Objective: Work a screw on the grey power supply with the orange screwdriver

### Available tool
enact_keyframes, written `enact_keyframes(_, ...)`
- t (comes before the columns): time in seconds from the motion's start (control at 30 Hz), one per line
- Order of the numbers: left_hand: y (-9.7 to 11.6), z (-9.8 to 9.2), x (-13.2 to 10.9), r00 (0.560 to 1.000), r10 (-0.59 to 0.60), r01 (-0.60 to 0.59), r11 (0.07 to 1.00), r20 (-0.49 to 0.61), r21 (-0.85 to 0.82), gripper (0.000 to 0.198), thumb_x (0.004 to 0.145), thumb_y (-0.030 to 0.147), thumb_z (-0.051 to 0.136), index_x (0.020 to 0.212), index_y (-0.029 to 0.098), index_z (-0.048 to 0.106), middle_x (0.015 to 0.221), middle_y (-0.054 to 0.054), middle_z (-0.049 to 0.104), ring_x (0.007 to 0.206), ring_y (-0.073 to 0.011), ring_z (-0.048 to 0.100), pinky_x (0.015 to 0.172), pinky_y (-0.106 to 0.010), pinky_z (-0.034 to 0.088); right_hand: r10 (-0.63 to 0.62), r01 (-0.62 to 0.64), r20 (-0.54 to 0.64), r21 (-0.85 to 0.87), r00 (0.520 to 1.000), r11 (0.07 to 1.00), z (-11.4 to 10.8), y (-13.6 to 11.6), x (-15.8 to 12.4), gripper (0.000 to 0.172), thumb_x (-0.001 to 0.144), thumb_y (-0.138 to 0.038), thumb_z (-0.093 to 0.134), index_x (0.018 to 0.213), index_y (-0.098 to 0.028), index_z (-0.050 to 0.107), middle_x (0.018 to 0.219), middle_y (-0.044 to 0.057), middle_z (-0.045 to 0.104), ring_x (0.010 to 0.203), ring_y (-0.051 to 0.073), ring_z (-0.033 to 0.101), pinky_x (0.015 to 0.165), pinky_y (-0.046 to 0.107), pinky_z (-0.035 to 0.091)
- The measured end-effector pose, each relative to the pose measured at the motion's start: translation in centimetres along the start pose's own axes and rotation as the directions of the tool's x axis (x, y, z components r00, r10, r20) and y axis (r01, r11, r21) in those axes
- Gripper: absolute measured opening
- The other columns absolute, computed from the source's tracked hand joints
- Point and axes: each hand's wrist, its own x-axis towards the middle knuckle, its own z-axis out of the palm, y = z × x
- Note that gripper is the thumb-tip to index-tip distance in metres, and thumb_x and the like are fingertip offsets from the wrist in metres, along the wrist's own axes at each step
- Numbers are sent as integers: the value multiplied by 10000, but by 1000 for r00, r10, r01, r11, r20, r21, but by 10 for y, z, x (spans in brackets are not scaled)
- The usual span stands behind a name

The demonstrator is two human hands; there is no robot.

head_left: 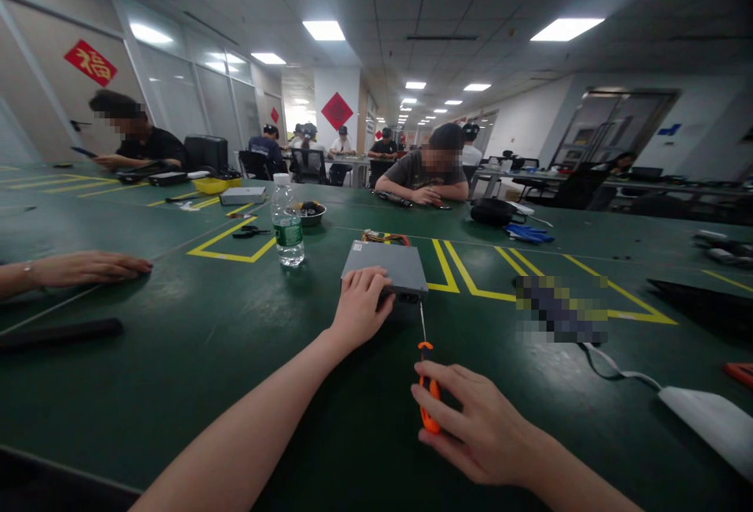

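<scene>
The green desk [194,379] carries yellow tape lines [494,295], perhaps for dividing the places. The metal box [391,259] lies on it, before the person. The left hand's [360,306] grip holds its near edge, fingers on top — it seems, for steadying. The right hand [476,418] grasps the orange screwdriver [434,390] by its handle, probably for easy aiming — its shaft points at the box's right near corner.

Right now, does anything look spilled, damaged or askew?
Nothing stands out. The water bottle stands upright, and the gray box under the left hand shows no visible damage; the pixelated object at right can't be judged.
</scene>
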Motion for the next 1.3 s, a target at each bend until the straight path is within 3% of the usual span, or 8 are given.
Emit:
enact_keyframes(0.1, -1, 1, 0, 1000, -1, 1, 1000, -1, 1, 170, 826, 249, 531, 991, 215, 506, 1144, -37, 569, 1104, -199, 478, 945, -376, 305, -52, 49, -109, -26, 993, 998, 1, 2, -6, 243, 910, -294, 447, 1038, -115, 551, 1053, 189, 608, 773, 203, 614, 638, 336, 493)
enact_keyframes(0.27, -1, 2, 0, 1000, -4, 4, 1000, -2, -3, 170, 826, 252, 528, 992, 216, 510, 1148, -42, 566, 1103, -204, 479, 937, -379, 306, -8, 5, -214, -17, 977, 1000, 0, 2, -11, 186, 903, -280, 480, 950, -111, 540, 1051, 198, 616, 809, 206, 626, 668, 316, 507)
enact_keyframes(0.57, -1, 2, 1, 1000, 3, -3, 1000, -6, -11, 172, 820, 246, 533, 987, 211, 519, 1138, -44, 572, 1102, -204, 481, 937, -381, 312, 23, -25, -86, -17, 996, 1000, -2, -1, -11, 319, 915, -268, 398, 1187, -152, 519, 1175, 188, 548, 994, 242, 589, 746, 345, 521)
enact_keyframes(0.73, -2, 2, 0, 1000, 3, -3, 1000, -9, -16, 173, 819, 244, 532, 989, 214, 523, 1135, -48, 573, 1104, -207, 479, 941, -385, 314, -8, 9, -167, 0, 986, 1000, 1, 0, -7, 241, 897, -259, 474, 1076, -110, 535, 1122, 206, 580, 836, 207, 623, 679, 321, 524)
enact_keyframes(0.83, -2, 2, 0, 1000, 6, -6, 1000, -8, -19, 168, 822, 242, 530, 987, 213, 520, 1135, -45, 572, 1102, -202, 481, 946, -382, 311, 23, -19, -190, 23, 981, 1000, 4, 1, -9, 238, 895, -280, 487, 1051, -102, 512, 1114, 203, 590, 869, 207, 626, 706, 310, 527)
enact_keyframes(0.97, -1, 1, 0, 1000, -1, 1, 1000, -9, -18, 172, 819, 244, 535, 987, 214, 523, 1131, -44, 575, 1106, -202, 478, 949, -384, 311, 69, -64, -143, 42, 987, 997, 2, -1, -10, 308, 897, -316, 453, 1112, -99, 495, 1130, 198, 580, 975, 231, 603, 740, 320, 531)
enact_keyframes(1.13, 0, 0, 0, 1000, -5, 5, 1000, -4, -18, 176, 815, 239, 543, 988, 215, 525, 1145, -43, 574, 1093, -202, 489, 948, -379, 307, -6, 5, -76, -21, 997, 1000, -2, -1, -5, 311, 905, -256, 417, 1169, -130, 524, 1121, 191, 579, 927, 231, 611, 719, 347, 527)
enact_keyframes(1.3, 0, 0, 1, 1000, 14, -15, 999, -5, -38, 161, 824, 229, 532, 985, 223, 523, 1209, -24, 565, 1162, -193, 455, 972, -375, 287, -8, 5, -174, -19, 985, 1000, 4, 0, -4, 247, 897, -310, 482, 1023, -109, 553, 1068, 187, 616, 832, 202, 626, 682, 313, 528)
